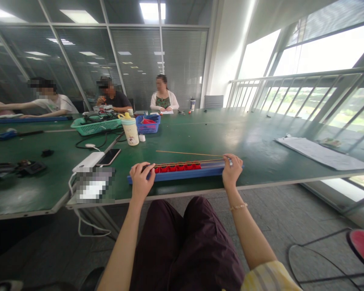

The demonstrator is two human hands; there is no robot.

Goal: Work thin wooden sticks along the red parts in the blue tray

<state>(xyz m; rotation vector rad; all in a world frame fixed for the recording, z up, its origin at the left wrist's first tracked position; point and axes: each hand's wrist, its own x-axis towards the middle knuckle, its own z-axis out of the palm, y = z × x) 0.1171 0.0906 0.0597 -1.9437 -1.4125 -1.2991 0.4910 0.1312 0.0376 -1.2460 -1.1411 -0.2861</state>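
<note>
A long blue tray [185, 175] lies at the table's near edge, with a row of red pieces [178, 167] in its left and middle part. Thin tan sticks [170, 163] run lengthwise above the red pieces. My left hand [142, 178] is at the tray's left end, its thumb and fingers closed on the sticks' ends there. At the right end, my right hand [232, 167] pinches a thin stick [189, 152] whose free left end points up and away from the tray. A ring and a bracelet show on my right hand and wrist.
Left of the tray lie a phone [110, 157], a white power bank [87, 161] and cables. Behind stand a cup [130, 130], a green basket [94, 126] and a blue basket [148, 126]. A clipboard with paper [321, 152] lies right. Several people sit across the table.
</note>
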